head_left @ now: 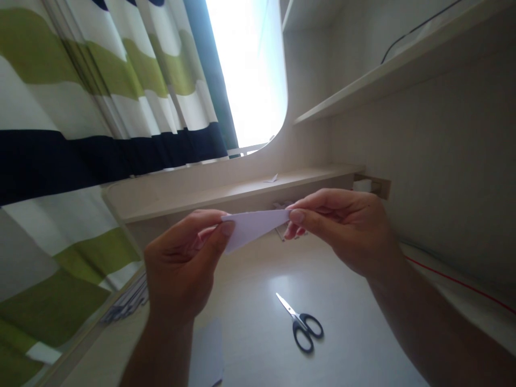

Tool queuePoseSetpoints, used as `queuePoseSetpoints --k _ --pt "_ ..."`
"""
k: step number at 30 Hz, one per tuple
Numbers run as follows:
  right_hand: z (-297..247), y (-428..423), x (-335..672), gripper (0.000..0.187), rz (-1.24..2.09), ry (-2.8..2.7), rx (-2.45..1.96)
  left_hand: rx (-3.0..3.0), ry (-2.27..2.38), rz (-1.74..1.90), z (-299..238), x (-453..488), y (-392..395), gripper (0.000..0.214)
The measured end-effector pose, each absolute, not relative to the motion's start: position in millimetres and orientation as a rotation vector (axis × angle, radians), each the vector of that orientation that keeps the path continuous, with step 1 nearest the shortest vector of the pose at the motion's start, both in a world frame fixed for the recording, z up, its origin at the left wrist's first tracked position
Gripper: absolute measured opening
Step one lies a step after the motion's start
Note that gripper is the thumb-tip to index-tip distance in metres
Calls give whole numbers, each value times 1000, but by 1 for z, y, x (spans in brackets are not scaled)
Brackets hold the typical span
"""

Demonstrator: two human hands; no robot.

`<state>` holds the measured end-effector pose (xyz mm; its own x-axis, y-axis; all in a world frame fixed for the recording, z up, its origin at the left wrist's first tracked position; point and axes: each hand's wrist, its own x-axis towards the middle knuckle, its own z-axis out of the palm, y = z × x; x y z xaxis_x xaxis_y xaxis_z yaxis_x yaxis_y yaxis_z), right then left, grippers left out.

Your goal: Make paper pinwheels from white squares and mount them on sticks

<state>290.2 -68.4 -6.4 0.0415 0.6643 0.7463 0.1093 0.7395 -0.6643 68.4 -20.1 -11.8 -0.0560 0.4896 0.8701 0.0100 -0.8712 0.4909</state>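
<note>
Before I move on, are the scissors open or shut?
Shut: the scissors lie on the tabletop with their blades together.

Pale tabletop [355,349] with scissors, a narrow shelf [193,204] along its far side.
The black-handled scissors [296,317] lie closed, tips pointing far and slightly left; a pale flat sheet [206,349] lies near left of them. A small folded white piece [272,179] rests on the shelf.

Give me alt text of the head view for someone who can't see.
The left hand and right hand hold a tapering pale paper between them, above a table where scissors lie. Behind, a striped curtain hangs beside a bright window.
</note>
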Motion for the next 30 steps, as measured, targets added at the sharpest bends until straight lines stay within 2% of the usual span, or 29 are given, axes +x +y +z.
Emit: queuePoseSetpoints --k 4,11,16,19,22,25,28,30 --pt "-15 -49 290 13 501 -1615 -818 1920 640 1967 -13 59 3 11" --pt "-58 -25 283 16 473 -1821 -1141 2161 863 1383 -45 38 40 8" --pt "-96 -32 292 16 681 -1816 -1243 2294 872 1339 -84 40 43 10" --pt "-115 -29 303 19 839 -1713 -1253 2388 831 1361 -91 42 48 11" --pt "-128 -23 312 21 876 -1594 -1235 2329 1010 1454 -92 42 56 12" --pt "-134 -22 316 10 827 -1535 -1230 2359 1056 1416 -98 46 63 11" --pt "-135 -25 313 36 834 -1518 -1202 2505 786 1269 -107 60 61 9" --pt "-138 -27 307 37 840 -1555 -1193 2523 702 1102 -111 72 54 7"
